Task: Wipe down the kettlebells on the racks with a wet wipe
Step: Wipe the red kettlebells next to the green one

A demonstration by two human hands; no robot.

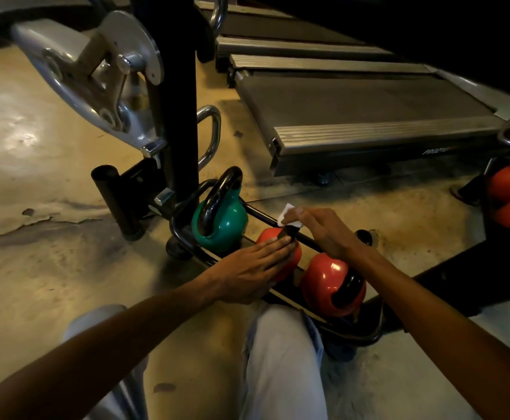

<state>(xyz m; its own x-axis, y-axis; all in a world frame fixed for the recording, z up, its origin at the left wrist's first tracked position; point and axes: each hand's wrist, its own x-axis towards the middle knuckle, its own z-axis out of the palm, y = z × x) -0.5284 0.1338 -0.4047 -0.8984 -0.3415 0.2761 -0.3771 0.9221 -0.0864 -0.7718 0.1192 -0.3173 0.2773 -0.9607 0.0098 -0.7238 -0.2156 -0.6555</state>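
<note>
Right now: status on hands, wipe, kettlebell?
Left hand flat on middle red kettlebell, steadying. Right hand pinching wet wipe on its black handle. Nothing in the way.

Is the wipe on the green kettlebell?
No, the right hand holds the wipe over the middle red kettlebell's handle, beside the green kettlebell.

Wet wipe (287, 214) on kettlebell handle (290, 231)

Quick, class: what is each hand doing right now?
Left hand: open, flat on the middle red kettlebell.
Right hand: pinching the wet wipe on its handle.
</note>
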